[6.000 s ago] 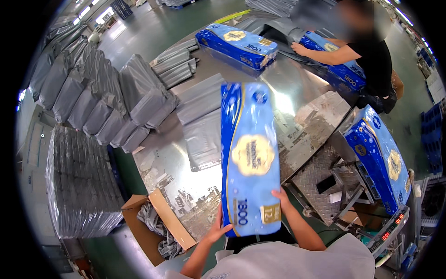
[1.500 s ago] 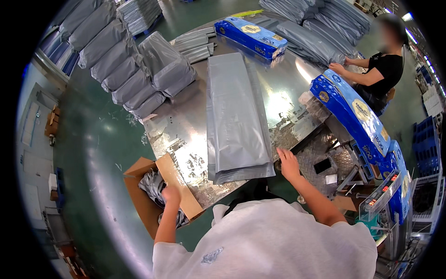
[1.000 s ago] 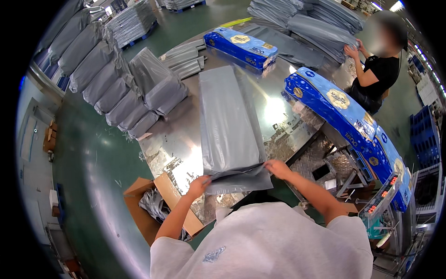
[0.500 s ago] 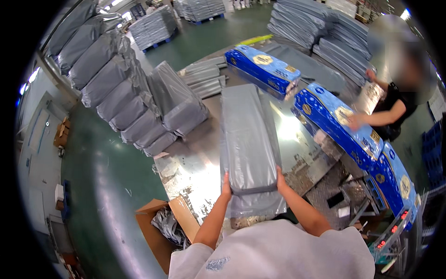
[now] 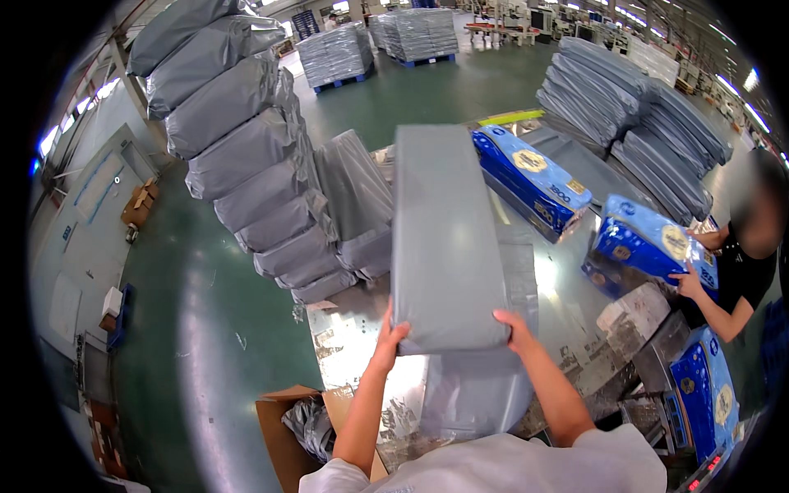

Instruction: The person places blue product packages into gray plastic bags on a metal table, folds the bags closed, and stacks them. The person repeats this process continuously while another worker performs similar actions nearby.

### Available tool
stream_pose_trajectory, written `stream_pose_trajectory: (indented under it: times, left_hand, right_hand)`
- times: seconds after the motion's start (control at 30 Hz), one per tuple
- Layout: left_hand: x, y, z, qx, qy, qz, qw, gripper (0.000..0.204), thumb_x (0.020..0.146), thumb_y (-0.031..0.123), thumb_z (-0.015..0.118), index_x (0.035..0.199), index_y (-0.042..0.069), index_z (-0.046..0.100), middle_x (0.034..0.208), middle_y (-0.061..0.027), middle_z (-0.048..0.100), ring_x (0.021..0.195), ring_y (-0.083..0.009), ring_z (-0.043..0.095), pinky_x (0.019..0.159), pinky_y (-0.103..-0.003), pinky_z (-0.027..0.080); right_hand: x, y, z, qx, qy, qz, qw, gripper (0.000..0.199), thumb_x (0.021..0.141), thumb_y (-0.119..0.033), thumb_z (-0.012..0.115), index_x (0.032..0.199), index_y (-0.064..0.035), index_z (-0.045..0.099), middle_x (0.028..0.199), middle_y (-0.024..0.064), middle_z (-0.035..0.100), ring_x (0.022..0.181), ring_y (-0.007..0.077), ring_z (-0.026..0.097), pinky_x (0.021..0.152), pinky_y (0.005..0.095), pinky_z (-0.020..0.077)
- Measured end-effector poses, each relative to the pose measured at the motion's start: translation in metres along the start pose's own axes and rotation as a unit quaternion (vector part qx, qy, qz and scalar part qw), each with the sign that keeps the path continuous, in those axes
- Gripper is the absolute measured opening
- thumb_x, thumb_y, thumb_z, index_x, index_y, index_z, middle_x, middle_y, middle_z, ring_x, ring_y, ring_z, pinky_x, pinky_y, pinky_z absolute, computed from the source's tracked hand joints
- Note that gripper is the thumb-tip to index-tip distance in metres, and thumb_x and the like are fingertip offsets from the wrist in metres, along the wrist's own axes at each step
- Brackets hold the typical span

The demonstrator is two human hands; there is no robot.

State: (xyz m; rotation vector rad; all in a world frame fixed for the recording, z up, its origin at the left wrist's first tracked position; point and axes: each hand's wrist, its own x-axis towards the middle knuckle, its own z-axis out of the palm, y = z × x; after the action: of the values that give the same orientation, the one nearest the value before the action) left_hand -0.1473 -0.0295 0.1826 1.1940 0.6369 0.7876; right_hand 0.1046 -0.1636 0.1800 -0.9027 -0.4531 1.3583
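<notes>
A long grey bagged package [image 5: 444, 238] is lifted off the metal table [image 5: 353, 361], its far end raised away from me. My left hand [image 5: 389, 338] grips its near left corner and my right hand [image 5: 514, 326] grips its near right corner. Under it an empty flat grey bag [image 5: 477, 394] lies on the table.
Grey packed bags are stacked high at the left [image 5: 238, 148] and back right [image 5: 625, 115]. Blue packs [image 5: 530, 177] lie on the table. A co-worker at the right holds another blue pack [image 5: 649, 246]. An open cardboard box [image 5: 296, 427] stands by my left side.
The grey package lay flat on the table; both my hands took its near end and have lifted it up in front of me. My view has tilted upward.
</notes>
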Motion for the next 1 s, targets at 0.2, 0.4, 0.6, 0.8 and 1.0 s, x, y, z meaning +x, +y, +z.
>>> stream_pose_trajectory:
  times: [0.2,0.4,0.6,0.8,1.0]
  left_hand:
    - [0.119,0.08,-0.072,-0.127,0.147,0.084,0.977,0.067,0.085,0.037,0.052,0.137,0.007,0.023,0.134,-0.0092,0.034,0.122,-0.0221,0.034,0.1,-0.031,0.025]
    - [0.137,0.045,-0.072,0.075,0.302,0.122,0.943,0.054,0.086,0.02,0.051,0.131,-0.002,0.03,0.132,-0.0136,0.036,0.121,-0.0232,0.035,0.1,-0.032,0.026]
    - [-0.007,-0.13,0.018,0.39,0.095,0.089,0.912,0.043,0.076,0.008,0.056,0.118,0.0,0.046,0.121,-0.0206,0.046,0.111,-0.0342,0.045,0.096,-0.037,0.034]
    - [-0.08,-0.218,0.09,0.684,-0.315,0.093,0.651,0.066,0.079,0.058,0.046,0.136,0.032,0.025,0.145,-0.0152,0.006,0.132,-0.0387,0.005,0.097,-0.065,0.008]
    - [0.022,-0.224,0.109,0.748,-0.283,0.082,0.594,0.07,0.078,0.062,0.043,0.138,0.034,0.02,0.145,-0.0159,0.003,0.131,-0.0415,0.002,0.093,-0.069,0.006]
  right_hand:
    - [0.195,-0.065,0.108,-0.066,-0.084,-0.002,0.994,0.061,0.074,-0.045,0.057,0.117,-0.0027,0.049,0.113,0.0111,0.055,0.105,0.0227,0.051,0.09,0.0352,0.0389]
    - [0.269,-0.03,0.113,-0.281,-0.073,-0.079,0.954,0.072,0.08,-0.051,0.053,0.132,-0.005,0.034,0.131,0.0101,0.04,0.118,0.022,0.04,0.093,0.0346,0.0351]
    - [0.15,0.135,-0.066,-0.286,-0.029,-0.119,0.95,0.049,0.083,-0.021,0.06,0.126,-0.0043,0.042,0.119,0.0105,0.051,0.108,0.0167,0.048,0.09,0.0309,0.0398]
    - [0.073,0.084,-0.224,-0.443,0.246,-0.107,0.856,0.022,0.083,-0.023,0.058,0.097,-0.0059,0.061,0.082,0.0052,0.063,0.074,0.0128,0.058,0.063,0.0282,0.047]
    - [0.153,-0.058,-0.319,-0.56,0.442,-0.086,0.695,0.04,0.077,-0.04,0.056,0.096,-0.0044,0.054,0.095,0.0156,0.059,0.088,0.0303,0.058,0.076,0.0391,0.0449]
